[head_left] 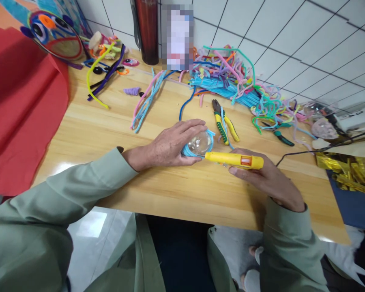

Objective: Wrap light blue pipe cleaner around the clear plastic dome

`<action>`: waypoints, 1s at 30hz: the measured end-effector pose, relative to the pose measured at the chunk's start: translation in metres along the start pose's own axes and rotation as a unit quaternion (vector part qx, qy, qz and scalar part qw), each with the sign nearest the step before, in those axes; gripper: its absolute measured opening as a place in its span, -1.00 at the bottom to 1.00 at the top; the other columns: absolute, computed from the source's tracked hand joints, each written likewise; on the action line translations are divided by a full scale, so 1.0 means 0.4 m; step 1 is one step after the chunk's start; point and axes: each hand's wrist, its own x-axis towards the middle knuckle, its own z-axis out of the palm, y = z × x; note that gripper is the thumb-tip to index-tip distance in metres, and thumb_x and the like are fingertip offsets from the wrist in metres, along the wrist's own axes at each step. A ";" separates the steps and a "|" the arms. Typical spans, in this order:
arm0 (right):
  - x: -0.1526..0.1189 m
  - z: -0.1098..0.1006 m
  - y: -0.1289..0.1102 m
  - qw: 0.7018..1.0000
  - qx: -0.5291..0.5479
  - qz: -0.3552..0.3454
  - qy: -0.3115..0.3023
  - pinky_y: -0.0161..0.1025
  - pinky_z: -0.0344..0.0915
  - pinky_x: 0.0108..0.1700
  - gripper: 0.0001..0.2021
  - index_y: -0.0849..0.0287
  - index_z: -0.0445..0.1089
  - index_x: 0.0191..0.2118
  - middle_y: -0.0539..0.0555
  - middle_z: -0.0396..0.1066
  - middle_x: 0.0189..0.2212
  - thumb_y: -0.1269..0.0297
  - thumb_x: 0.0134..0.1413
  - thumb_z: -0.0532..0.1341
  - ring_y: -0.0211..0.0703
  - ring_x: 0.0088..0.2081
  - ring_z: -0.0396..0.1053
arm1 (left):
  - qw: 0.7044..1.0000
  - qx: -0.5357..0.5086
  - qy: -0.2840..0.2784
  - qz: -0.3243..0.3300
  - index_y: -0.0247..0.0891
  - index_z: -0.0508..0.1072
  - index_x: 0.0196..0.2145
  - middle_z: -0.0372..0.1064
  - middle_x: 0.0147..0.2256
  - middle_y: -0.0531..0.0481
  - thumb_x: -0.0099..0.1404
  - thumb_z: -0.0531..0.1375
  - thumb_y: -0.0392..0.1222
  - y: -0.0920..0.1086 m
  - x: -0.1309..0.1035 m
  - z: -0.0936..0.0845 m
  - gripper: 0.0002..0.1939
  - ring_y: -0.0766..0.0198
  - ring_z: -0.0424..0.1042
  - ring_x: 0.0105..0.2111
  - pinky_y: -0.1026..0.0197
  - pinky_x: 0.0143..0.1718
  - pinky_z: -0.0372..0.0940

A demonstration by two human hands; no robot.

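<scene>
My left hand (176, 142) is wrapped round a clear ball (200, 142) with light-blue pipe cleaner (189, 151) wound about its edge, low over the table. My right hand (261, 172) grips a yellow glue gun (231, 159), its nozzle pointing left at the pipe cleaner on the ball's near side. Whether the nozzle touches it I cannot tell. From the ball, a light-blue strand seems to trail to the right behind the glue gun. Just beyond my right hand lie pliers (223, 121) with yellow-and-green handles.
A heap of coloured pipe cleaners (228, 87) lies along the tiled wall. Nearby stand a dark red flask (149, 32) and a blurred phone (178, 38). Red cloth (24, 105) covers the left side. A black cord (316, 151) runs in from the right, near gold foil (349, 170).
</scene>
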 end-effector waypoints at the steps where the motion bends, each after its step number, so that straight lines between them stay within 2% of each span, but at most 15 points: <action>1: 0.001 0.000 -0.001 1.000 -0.003 0.000 -0.007 -0.20 0.31 -0.30 -0.68 0.05 0.53 -0.21 -0.02 0.42 -0.36 -0.11 0.31 0.39 -0.15 -0.37 0.32 | 1.000 0.002 0.000 0.000 -0.21 0.20 0.45 0.33 0.37 -0.39 0.40 0.36 0.13 0.001 0.001 -0.001 -0.18 -0.18 0.40 0.37 -0.21 0.34 0.43; 3: 0.001 -0.001 -0.001 1.000 -0.009 -0.003 -0.013 -0.20 0.32 -0.31 -0.68 0.05 0.54 -0.19 -0.02 0.41 -0.38 -0.12 0.30 0.39 -0.15 -0.39 0.32 | 1.000 0.005 0.002 0.004 -0.22 0.20 0.45 0.34 0.36 -0.39 0.42 0.35 0.13 0.003 0.002 -0.003 -0.20 -0.17 0.40 0.37 -0.21 0.33 0.44; 9: -0.005 -0.003 0.007 1.000 -0.010 -0.015 0.023 -0.18 0.36 -0.30 -0.66 0.02 0.53 -0.22 0.02 0.50 -0.33 -0.16 0.28 0.40 -0.09 -0.34 0.38 | 1.000 0.005 -0.005 0.000 -0.21 0.20 0.45 0.33 0.37 -0.38 0.40 0.36 0.14 0.003 0.002 -0.004 -0.17 -0.17 0.41 0.37 -0.22 0.32 0.45; 14: -0.003 0.000 0.007 1.000 -0.009 -0.020 0.016 -0.19 0.33 -0.30 -0.67 0.03 0.49 -0.26 -0.01 0.47 -0.34 -0.13 0.31 0.38 -0.12 -0.36 0.34 | 1.000 0.010 -0.003 0.001 -0.25 0.21 0.44 0.33 0.37 -0.40 0.40 0.36 0.15 0.002 0.001 -0.003 -0.17 -0.19 0.41 0.36 -0.21 0.32 0.46; 25: 0.004 0.009 -0.001 1.000 -0.022 -0.009 -0.009 -0.21 0.30 -0.33 -0.67 0.04 0.48 -0.24 -0.03 0.38 -0.37 -0.12 0.32 0.37 -0.15 -0.37 0.31 | 1.000 0.000 -0.008 -0.010 -0.20 0.20 0.46 0.31 0.39 -0.37 0.40 0.36 0.13 0.002 0.000 -0.004 -0.17 -0.17 0.37 0.40 -0.23 0.36 0.42; 30: -0.005 0.002 -0.001 1.000 -0.017 -0.006 0.026 -0.18 0.32 -0.32 -0.66 0.03 0.48 -0.25 0.01 0.43 -0.34 -0.14 0.32 0.36 -0.11 -0.35 0.35 | 1.000 0.001 -0.009 -0.008 -0.23 0.22 0.45 0.32 0.38 -0.38 0.39 0.37 0.14 0.004 0.002 -0.006 -0.16 -0.17 0.39 0.37 -0.20 0.35 0.43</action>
